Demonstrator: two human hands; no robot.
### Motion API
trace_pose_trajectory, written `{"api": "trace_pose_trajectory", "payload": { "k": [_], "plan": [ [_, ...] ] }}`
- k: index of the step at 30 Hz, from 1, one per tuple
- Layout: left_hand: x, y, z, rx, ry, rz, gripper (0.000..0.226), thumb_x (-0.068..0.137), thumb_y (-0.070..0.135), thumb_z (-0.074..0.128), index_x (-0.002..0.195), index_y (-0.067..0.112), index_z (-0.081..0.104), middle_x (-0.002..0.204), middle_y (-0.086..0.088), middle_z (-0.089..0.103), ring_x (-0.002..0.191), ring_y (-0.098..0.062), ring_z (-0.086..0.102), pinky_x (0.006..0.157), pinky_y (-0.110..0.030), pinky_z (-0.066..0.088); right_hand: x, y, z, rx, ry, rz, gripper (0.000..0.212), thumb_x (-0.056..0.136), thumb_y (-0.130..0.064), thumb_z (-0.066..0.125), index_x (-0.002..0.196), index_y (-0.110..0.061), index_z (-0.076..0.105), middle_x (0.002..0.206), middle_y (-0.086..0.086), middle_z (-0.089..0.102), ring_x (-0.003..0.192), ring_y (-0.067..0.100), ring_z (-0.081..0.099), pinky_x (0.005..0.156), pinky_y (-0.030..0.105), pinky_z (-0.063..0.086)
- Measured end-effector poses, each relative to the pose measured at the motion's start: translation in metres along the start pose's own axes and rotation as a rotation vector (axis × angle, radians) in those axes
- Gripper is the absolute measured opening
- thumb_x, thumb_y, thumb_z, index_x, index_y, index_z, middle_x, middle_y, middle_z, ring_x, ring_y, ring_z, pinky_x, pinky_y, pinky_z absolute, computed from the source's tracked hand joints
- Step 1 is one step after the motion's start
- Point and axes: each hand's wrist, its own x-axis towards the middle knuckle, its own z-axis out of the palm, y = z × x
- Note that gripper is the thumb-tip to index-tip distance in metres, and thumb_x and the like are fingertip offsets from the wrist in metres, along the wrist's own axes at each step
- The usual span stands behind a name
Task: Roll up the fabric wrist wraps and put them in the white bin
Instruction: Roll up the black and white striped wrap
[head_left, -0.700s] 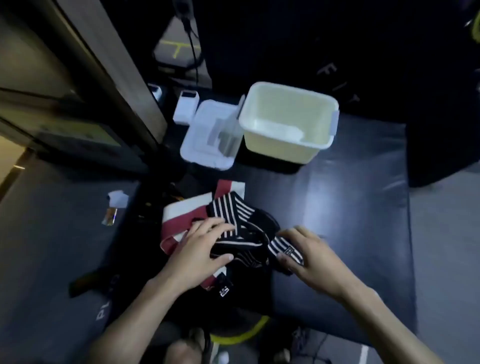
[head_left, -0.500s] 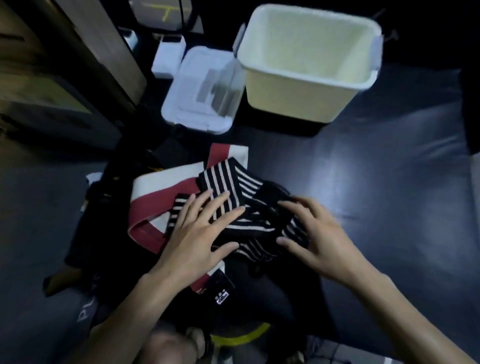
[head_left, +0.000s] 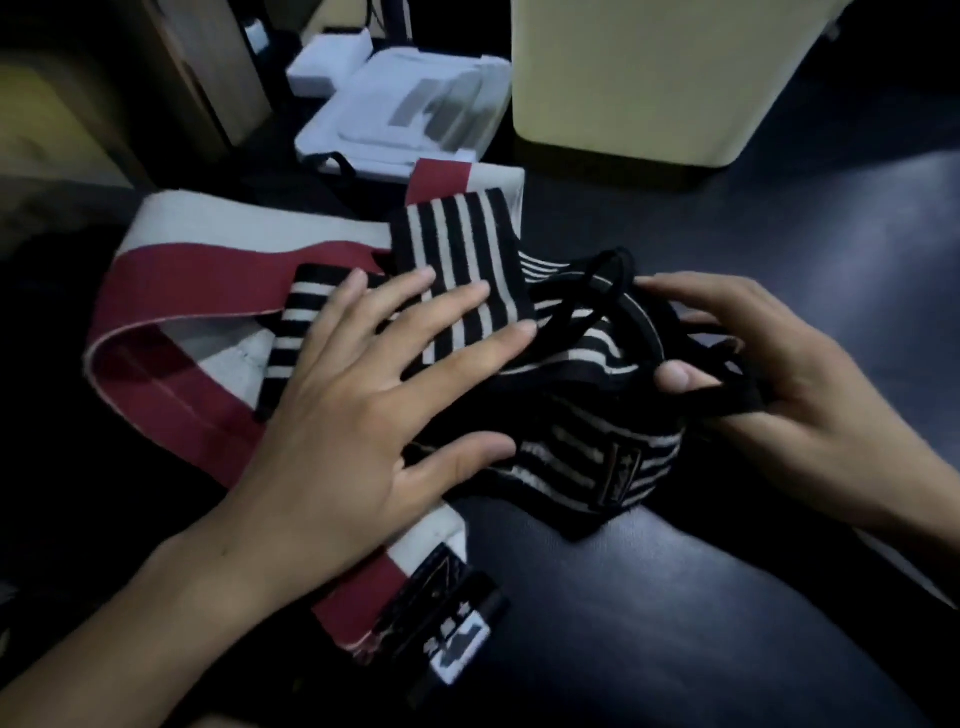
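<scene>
Dim room, dark padded surface (head_left: 779, 312) seen from above. At the far edge, top right, the white bin (head_left: 649, 88), only its near wall in view. Just left of it, a flat white lid (head_left: 415, 114) with a small white box (head_left: 327, 62) behind.

In the middle, a loose heap of wrist wraps. Underneath, the red and white wrap (head_left: 171, 291), folded back on itself in a wide bend toward the left, one end with a black label lying near the lower centre. On top, the black and white striped wrap (head_left: 462, 270), crumpled, one flat striped end pointing toward the bin. A thin black thumb loop (head_left: 597, 291) standing up from the stripes, near the right-hand fingertips.

Left hand (head_left: 353, 426) flat, fingers spread and straight, pressing down on the striped wrap, thumb resting on its near edge. Right hand (head_left: 779, 384) at the wrap's right side, fingers curled, thumb and fingers pinching a black band of the same striped wrap. Both forearms bare, entering from the bottom corners.

Neither wrap rolled, neither in the bin.
</scene>
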Motion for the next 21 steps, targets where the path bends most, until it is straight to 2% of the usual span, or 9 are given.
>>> {"api": "trace_pose_trajectory", "payload": {
  "k": [2, 5, 8, 11, 13, 15, 16, 19, 21],
  "plan": [
    [-0.003, -0.001, 0.002, 0.001, 0.034, 0.017, 0.060, 0.097, 0.063, 0.049, 0.151, 0.037, 0.047, 0.158, 0.007, 0.043, 0.152, -0.019, 0.028, 0.127, -0.052, 0.011, -0.002, 0.000, -0.001, -0.028, 0.006, -0.025, 0.049, 0.094, -0.052, 0.055, 0.141, -0.040, 0.051, 0.139, -0.017, 0.052, 0.127, 0.007, 0.056, 0.101, 0.031, 0.047],
    [-0.005, 0.000, 0.004, 0.014, 0.079, 0.038, 0.058, 0.096, 0.062, 0.051, 0.150, 0.039, 0.048, 0.155, 0.008, 0.047, 0.150, -0.020, 0.032, 0.127, -0.050, 0.011, -0.011, -0.005, 0.000, -0.068, 0.003, -0.006, 0.046, 0.097, -0.037, 0.057, 0.143, -0.042, 0.050, 0.138, -0.021, 0.050, 0.126, 0.001, 0.054, 0.107, 0.032, 0.046],
    [-0.006, 0.003, 0.000, -0.019, 0.079, 0.016, 0.058, 0.095, 0.064, 0.050, 0.149, 0.042, 0.049, 0.155, 0.009, 0.048, 0.149, -0.020, 0.033, 0.127, -0.045, 0.007, -0.021, -0.017, -0.003, -0.103, -0.008, 0.046, 0.051, 0.091, -0.044, 0.047, 0.143, -0.047, 0.048, 0.138, -0.019, 0.050, 0.126, -0.001, 0.053, 0.110, 0.033, 0.045],
    [-0.007, 0.008, -0.011, -0.083, 0.027, -0.009, 0.057, 0.093, 0.066, 0.049, 0.147, 0.045, 0.048, 0.155, 0.013, 0.047, 0.149, -0.017, 0.031, 0.127, -0.038, 0.003, -0.031, -0.029, -0.007, -0.115, -0.012, 0.108, 0.044, 0.098, -0.039, 0.051, 0.140, -0.048, 0.050, 0.136, -0.015, 0.052, 0.122, -0.001, 0.056, 0.110, 0.035, 0.046],
    [-0.007, 0.010, -0.022, -0.125, 0.028, -0.003, 0.049, 0.095, 0.053, 0.059, 0.142, 0.042, 0.055, 0.148, 0.014, 0.054, 0.143, -0.015, 0.040, 0.126, -0.041, 0.017, -0.035, -0.041, -0.008, -0.097, -0.007, 0.134, 0.036, 0.101, -0.038, 0.051, 0.136, -0.046, 0.052, 0.135, -0.012, 0.054, 0.116, -0.006, 0.059, 0.106, 0.031, 0.048],
    [-0.005, 0.009, -0.030, -0.149, 0.083, -0.016, 0.042, 0.092, 0.031, 0.071, 0.133, 0.039, 0.063, 0.131, 0.015, 0.067, 0.127, -0.013, 0.056, 0.111, -0.044, 0.043, -0.038, -0.053, -0.007, -0.064, 0.040, 0.149, 0.034, 0.101, -0.045, 0.047, 0.135, -0.042, 0.055, 0.133, -0.011, 0.056, 0.114, -0.008, 0.059, 0.104, 0.029, 0.049],
    [-0.003, 0.009, -0.033, -0.171, 0.115, -0.045, 0.043, 0.089, 0.023, 0.074, 0.128, 0.039, 0.066, 0.123, 0.015, 0.071, 0.118, -0.011, 0.062, 0.102, -0.042, 0.050, -0.039, -0.058, -0.005, -0.060, 0.066, 0.149, 0.039, 0.100, -0.049, 0.045, 0.136, -0.039, 0.056, 0.132, -0.012, 0.057, 0.115, -0.006, 0.059, 0.105, 0.031, 0.049],
    [0.008, 0.006, -0.044, -0.297, 0.147, -0.100, 0.031, 0.088, 0.020, 0.077, 0.114, 0.035, 0.075, 0.105, 0.017, 0.077, 0.102, -0.002, 0.070, 0.092, -0.033, 0.057, -0.032, -0.071, -0.002, -0.054, 0.114, 0.102, 0.049, 0.097, -0.057, 0.042, 0.141, -0.037, 0.053, 0.134, -0.016, 0.055, 0.120, -0.004, 0.056, 0.103, 0.029, 0.048],
    [0.017, 0.004, -0.051, -0.382, 0.079, -0.110, 0.021, 0.089, 0.021, 0.078, 0.107, 0.033, 0.079, 0.099, 0.020, 0.076, 0.098, 0.005, 0.069, 0.092, -0.026, 0.055, -0.024, -0.073, 0.002, -0.021, 0.110, 0.074, 0.050, 0.097, -0.055, 0.043, 0.141, -0.034, 0.053, 0.134, -0.017, 0.056, 0.120, -0.004, 0.056, 0.102, 0.027, 0.048]
  ]
}}
